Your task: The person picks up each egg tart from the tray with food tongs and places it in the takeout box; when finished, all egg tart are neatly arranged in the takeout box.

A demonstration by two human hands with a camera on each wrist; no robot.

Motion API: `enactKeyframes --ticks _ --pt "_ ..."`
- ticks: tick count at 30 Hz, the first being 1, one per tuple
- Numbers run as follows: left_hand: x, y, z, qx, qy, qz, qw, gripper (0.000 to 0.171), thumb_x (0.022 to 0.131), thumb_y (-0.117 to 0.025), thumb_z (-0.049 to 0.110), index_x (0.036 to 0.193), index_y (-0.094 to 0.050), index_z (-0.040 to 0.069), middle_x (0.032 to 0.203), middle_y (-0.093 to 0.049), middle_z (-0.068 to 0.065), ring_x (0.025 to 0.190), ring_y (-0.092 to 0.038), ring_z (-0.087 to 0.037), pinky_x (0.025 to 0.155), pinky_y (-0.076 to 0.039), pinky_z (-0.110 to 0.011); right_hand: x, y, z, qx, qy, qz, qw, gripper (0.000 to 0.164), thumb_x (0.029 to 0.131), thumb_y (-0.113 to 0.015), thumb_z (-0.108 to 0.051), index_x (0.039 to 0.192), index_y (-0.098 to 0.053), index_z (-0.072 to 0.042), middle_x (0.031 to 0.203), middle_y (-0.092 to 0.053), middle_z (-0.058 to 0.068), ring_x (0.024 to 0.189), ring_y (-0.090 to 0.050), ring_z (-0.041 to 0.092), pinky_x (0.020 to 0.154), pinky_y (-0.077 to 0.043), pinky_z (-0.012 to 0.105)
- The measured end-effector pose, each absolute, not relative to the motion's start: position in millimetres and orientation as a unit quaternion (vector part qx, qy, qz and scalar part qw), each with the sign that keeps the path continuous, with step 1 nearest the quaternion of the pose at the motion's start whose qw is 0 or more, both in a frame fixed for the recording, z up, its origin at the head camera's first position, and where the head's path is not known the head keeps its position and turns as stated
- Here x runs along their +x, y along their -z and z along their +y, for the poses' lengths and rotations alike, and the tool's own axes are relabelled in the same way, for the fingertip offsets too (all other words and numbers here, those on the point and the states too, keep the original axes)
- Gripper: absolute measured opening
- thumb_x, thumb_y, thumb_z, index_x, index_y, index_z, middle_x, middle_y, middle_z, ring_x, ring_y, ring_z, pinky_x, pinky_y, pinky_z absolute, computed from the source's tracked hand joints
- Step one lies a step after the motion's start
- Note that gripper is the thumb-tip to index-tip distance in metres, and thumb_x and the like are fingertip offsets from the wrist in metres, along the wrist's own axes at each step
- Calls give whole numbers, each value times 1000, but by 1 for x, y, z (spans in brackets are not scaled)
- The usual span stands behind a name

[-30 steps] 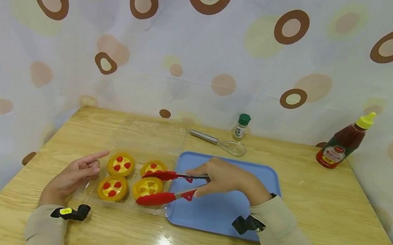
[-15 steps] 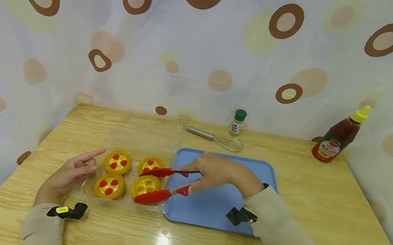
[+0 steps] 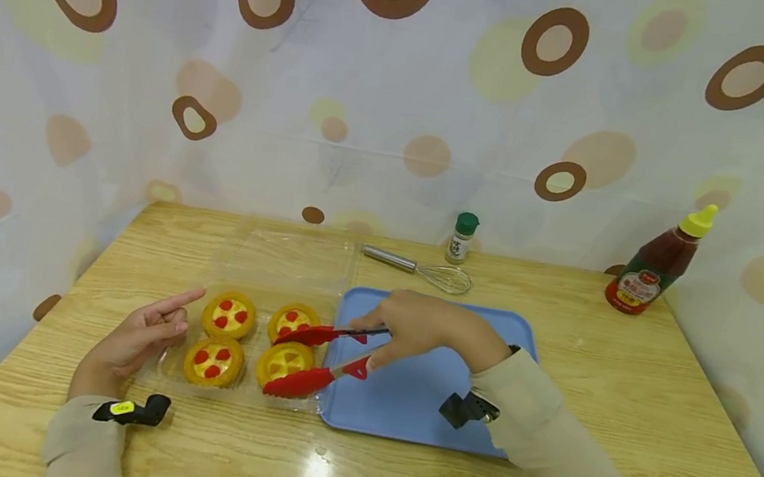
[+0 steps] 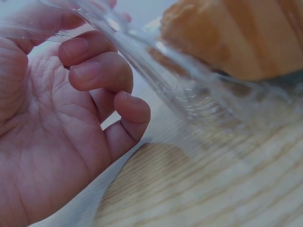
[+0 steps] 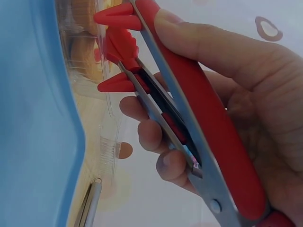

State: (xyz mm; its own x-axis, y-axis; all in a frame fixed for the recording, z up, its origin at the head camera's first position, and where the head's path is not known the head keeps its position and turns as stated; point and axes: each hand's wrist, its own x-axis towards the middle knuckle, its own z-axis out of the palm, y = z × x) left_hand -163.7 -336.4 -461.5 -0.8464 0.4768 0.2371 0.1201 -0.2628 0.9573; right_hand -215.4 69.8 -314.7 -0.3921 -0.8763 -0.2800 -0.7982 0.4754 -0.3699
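Observation:
In the head view my right hand (image 3: 414, 326) grips a pair of red-tipped metal tongs (image 5: 203, 123). Their red heads are spread on either side of the front-right egg tart (image 3: 285, 363), which has yellow wedge-shaped toppings. The upper head overlaps the back-right tart (image 3: 298, 315), topped with red pieces. Two more red-topped tarts (image 3: 229, 315) sit in the left half of the clear plastic container (image 3: 236, 391). My left hand (image 3: 136, 338) holds that container's left rim, index finger extended. In the left wrist view, the plastic edge runs between thumb and curled fingers.
A blue tray (image 3: 394, 411) lies right beside the container, under my right hand. The container's clear lid (image 3: 291, 258) is folded back. Behind are a whisk (image 3: 414, 267), a green-capped seasoning jar (image 3: 461, 239) and, far right, a sauce bottle (image 3: 652, 268).
The whole head view has shifted slightly as the head moved. Both hands and the tongs hold nearly the same place, the tong heads still spread about the front-right tart.

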Motion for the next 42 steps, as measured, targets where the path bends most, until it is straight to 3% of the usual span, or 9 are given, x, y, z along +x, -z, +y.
enactKeyframes --ticks 5,12,16,19,24,29,32,39,42 --pt "-163 462 -336 251 -755 594 116 53 97 -35 -11 146 -37 9 75 -26 -5 63 -23 -22 60 -21 -34 -220 316 73 -502 107 826 233 59 83 -73 -31 133 -55 -5 55 -48 -4 48 -19 9 51 -24 22" --pt "-164 462 -336 243 -755 599 114 54 97 -35 -12 146 -38 9 75 -27 -5 64 -25 -23 61 -21 -34 -224 318 82 -500 143 822 232 59 83 -73 -31 133 -56 -5 71 -60 -3 57 -26 7 53 -27 22" --pt "-163 462 -336 241 -754 600 115 54 97 -36 -12 145 -39 10 75 -27 -5 64 -25 -23 61 -21 -34 -223 321 89 -493 155 826 227 61 82 -74 -33 134 -55 -7 66 -53 -8 54 -30 6 53 -29 20" --pt "-163 462 -336 242 -755 599 115 54 97 -36 -12 145 -39 11 75 -26 -5 64 -24 -23 61 -21 -34 -220 324 95 -488 177 826 220 63 81 -75 -33 134 -54 -8 76 -60 -7 53 -37 4 53 -34 20" --pt "-163 463 -336 240 -755 599 115 54 97 -35 -12 146 -38 10 75 -26 -5 63 -23 -23 61 -21 -34 -214 333 107 -479 223 824 205 67 79 -76 -35 136 -52 -6 112 -66 2 62 -47 4 55 -40 21" --pt "-163 463 -336 244 -754 599 114 54 97 -34 -12 146 -37 9 75 -26 -6 64 -24 -23 61 -22 -34 -207 340 120 -469 254 825 187 71 77 -78 -35 136 -52 -7 97 -63 -5 66 -45 5 56 -38 22" --pt "-164 462 -336 250 -753 598 114 54 97 -34 -12 146 -37 10 75 -25 -6 63 -23 -24 60 -21 -34 -204 344 127 -462 271 825 181 72 76 -79 -34 137 -51 -6 83 -58 -2 65 -42 7 54 -36 21" --pt "-163 461 -336 244 -751 603 114 53 97 -36 -11 146 -39 11 75 -26 -5 64 -25 -23 60 -22 -34 -195 351 147 -421 313 834 171 80 74 -81 -37 139 -47 -5 107 -62 6 66 -46 14 51 -38 22" --pt "-163 462 -337 248 -750 603 116 53 97 -36 -10 146 -37 10 75 -26 -5 63 -24 -23 59 -22 -34 -191 355 158 -401 327 841 157 82 72 -82 -38 139 -48 -5 94 -61 4 62 -42 9 50 -37 21"
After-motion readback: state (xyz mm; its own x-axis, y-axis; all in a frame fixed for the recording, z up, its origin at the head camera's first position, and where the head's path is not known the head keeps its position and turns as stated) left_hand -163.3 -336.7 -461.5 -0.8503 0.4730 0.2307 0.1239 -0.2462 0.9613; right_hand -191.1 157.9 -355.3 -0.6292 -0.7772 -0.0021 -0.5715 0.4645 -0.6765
